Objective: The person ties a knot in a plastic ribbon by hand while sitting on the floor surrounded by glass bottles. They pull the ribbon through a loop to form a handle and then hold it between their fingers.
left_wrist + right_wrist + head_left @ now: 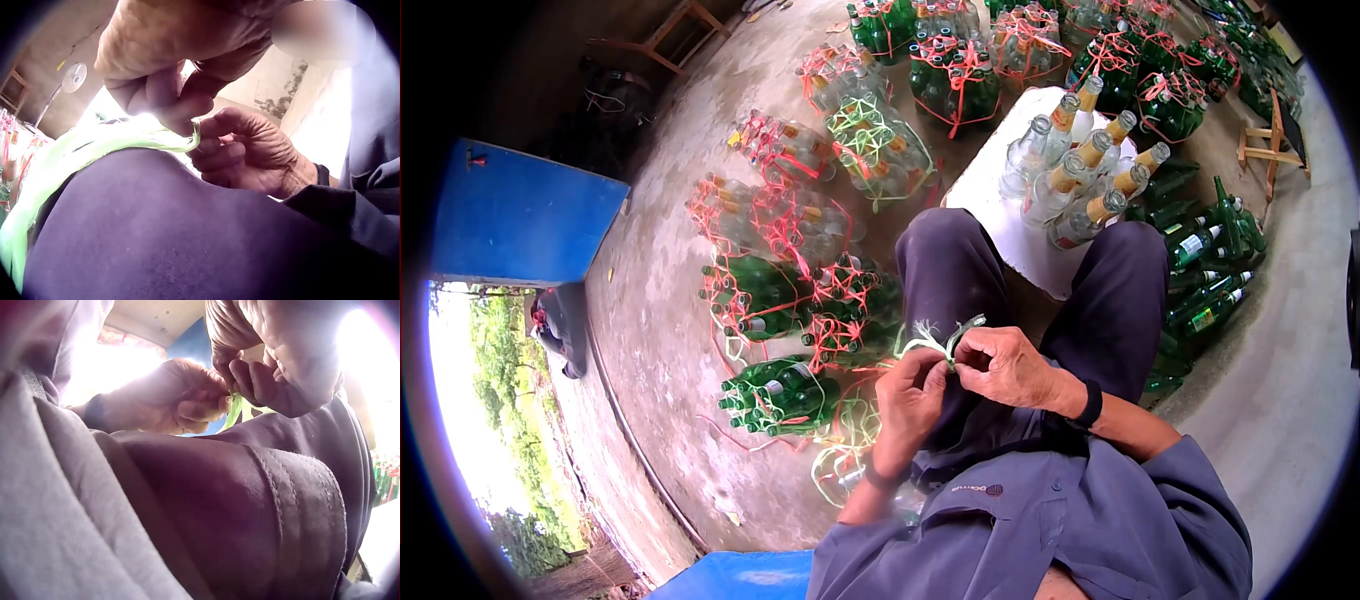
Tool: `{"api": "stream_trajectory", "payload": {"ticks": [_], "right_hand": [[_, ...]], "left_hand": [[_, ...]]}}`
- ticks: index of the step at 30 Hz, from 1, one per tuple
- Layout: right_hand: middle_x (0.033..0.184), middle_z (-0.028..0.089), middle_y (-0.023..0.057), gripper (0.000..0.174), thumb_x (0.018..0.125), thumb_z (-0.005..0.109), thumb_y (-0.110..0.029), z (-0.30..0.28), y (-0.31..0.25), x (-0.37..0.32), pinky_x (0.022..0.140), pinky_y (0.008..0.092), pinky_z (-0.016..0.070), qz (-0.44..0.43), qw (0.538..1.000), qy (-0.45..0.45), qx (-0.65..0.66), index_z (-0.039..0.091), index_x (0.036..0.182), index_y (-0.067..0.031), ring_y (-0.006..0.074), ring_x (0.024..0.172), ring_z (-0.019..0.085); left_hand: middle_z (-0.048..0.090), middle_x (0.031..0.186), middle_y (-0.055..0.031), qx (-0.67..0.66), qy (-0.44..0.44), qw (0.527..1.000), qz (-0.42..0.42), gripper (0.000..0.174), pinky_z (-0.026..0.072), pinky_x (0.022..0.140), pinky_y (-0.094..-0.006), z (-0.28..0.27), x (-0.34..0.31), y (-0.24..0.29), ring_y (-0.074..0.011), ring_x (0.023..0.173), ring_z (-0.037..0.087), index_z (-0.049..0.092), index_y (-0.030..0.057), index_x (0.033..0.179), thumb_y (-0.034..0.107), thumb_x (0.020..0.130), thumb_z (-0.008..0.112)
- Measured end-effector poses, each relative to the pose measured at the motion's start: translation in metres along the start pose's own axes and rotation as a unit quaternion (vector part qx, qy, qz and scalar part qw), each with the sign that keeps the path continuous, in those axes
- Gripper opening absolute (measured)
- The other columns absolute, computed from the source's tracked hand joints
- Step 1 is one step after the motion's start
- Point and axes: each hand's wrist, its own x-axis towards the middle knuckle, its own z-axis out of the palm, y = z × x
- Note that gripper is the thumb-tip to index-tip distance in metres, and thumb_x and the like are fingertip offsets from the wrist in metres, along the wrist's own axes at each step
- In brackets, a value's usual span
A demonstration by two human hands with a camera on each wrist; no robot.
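Over the lap, a light green plastic twine [928, 341] runs between the two hands, its frayed ends sticking up. My left hand [908, 402] pinches it between thumb and curled fingers. Close beside, my right hand [1012, 369] grips the twine too, fingertips almost meeting those of the left. In the left wrist view the flat green twine [106, 142] drapes across the thigh up to the fingertips. The right wrist view has strands of twine [234, 412] hanging below the pinching fingers; the part inside the grip is hidden.
Beyond the knees, several clear bottles [1064, 180] stand on a white surface [985, 190]. Tied bundles of green bottles [775, 395] and clear bottles [785, 150] cover the floor at left and ahead. Loose green bottles [1205, 290] lie at right. A blue panel [530, 210] stands far left.
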Motion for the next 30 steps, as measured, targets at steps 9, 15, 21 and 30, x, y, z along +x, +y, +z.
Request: {"api": "stream_trajectory", "payload": {"ticks": [9, 15, 21, 30], "right_hand": [[0.078, 0.062, 0.0175, 0.019, 0.078, 0.076, -0.005, 0.001, 0.003, 0.000, 0.062, 0.0444, 0.0507, -0.022, 0.999, -0.007, -0.027, 0.058, 0.085, -0.0018, 0.0410, 0.073, 0.064], [0.079, 0.059, 0.0164, 0.020, 0.077, 0.075, -0.004, 0.000, 0.008, -0.001, 0.061, 0.0473, 0.0500, -0.075, 0.994, -0.016, -0.074, 0.055, 0.084, -0.0041, 0.0416, 0.073, 0.064], [0.079, 0.061, 0.0171, 0.018, 0.079, 0.074, -0.003, -0.002, 0.000, -0.001, 0.062, 0.0449, 0.0499, -0.047, 0.998, -0.007, -0.037, 0.058, 0.085, -0.0027, 0.0412, 0.073, 0.064], [0.078, 0.060, 0.0185, 0.014, 0.084, 0.076, -0.005, -0.002, 0.001, -0.002, 0.062, 0.0414, 0.0488, 0.009, 1.000, -0.002, 0.024, 0.064, 0.092, -0.0006, 0.0374, 0.070, 0.062]], "left_hand": [[0.071, 0.084, -0.0051, 0.011, -0.033, 0.999, -0.019, 0.011, 0.0523, 0.067, -0.0255, -0.001, 0.002, 0.011, -0.0088, 0.073, 0.065, 0.070, -0.0014, 0.102, 0.001, 0.091, 0.073], [0.068, 0.080, -0.0005, 0.033, -0.061, 0.997, -0.029, 0.008, 0.0484, 0.064, -0.0227, -0.002, 0.007, 0.011, -0.0040, 0.070, 0.058, 0.069, -0.0022, 0.098, -0.001, 0.091, 0.070], [0.066, 0.078, -0.0002, 0.035, -0.064, 0.997, -0.036, 0.006, 0.0475, 0.063, -0.0223, 0.000, 0.009, 0.014, -0.0035, 0.068, 0.056, 0.068, -0.0022, 0.097, 0.000, 0.091, 0.068], [0.065, 0.081, 0.0007, -0.022, -0.033, 0.997, -0.070, 0.005, 0.0476, 0.069, -0.0229, 0.004, 0.007, 0.016, -0.0047, 0.075, 0.055, 0.067, -0.0017, 0.096, 0.001, 0.092, 0.067]]}}
